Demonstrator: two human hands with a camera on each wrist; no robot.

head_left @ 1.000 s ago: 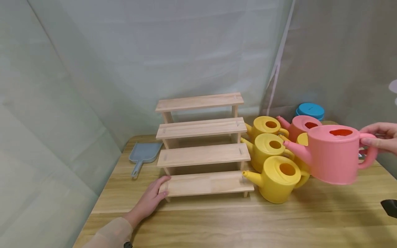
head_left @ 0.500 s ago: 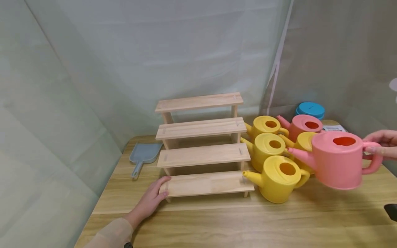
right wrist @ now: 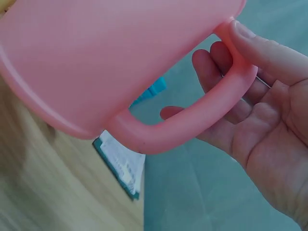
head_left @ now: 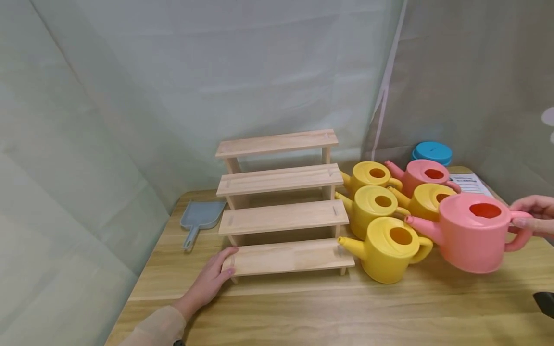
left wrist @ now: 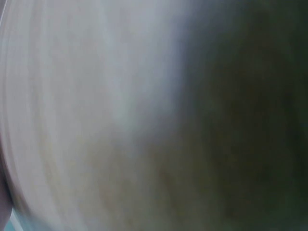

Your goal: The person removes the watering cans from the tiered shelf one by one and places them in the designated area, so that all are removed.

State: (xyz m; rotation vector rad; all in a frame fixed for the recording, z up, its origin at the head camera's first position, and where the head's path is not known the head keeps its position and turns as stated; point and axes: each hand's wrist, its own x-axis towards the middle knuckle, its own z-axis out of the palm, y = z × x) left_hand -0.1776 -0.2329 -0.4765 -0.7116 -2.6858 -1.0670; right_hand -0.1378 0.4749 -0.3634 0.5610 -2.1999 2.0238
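Observation:
In the head view, a pink watering can [head_left: 473,235] hangs just above the table at the right, spout pointing left. My right hand [right wrist: 274,106] holds it by its loop handle, thumb on the top of the handle and fingers through the loop. My left hand [head_left: 212,276] grips the left end of the lowest step of a wooden tiered stand [head_left: 287,257], fingers at the rear corner and thumb at the front. Left of the pink can stand several yellow watering cans [head_left: 389,254], with another pink watering can [head_left: 426,173] behind. The left wrist view is too blurred to read.
A grey dustpan [head_left: 201,216] lies left of the stand. At the back right are a blue-lidded container [head_left: 433,152] and a clipboard with printed paper [head_left: 469,183]. The wooden table [head_left: 303,312] meets fabric walls behind and at the left.
My right hand has lowered the pink watering can and shifted it slightly right, uncovering the yellow can behind it and the clipboard. The left hand stays on the stand.

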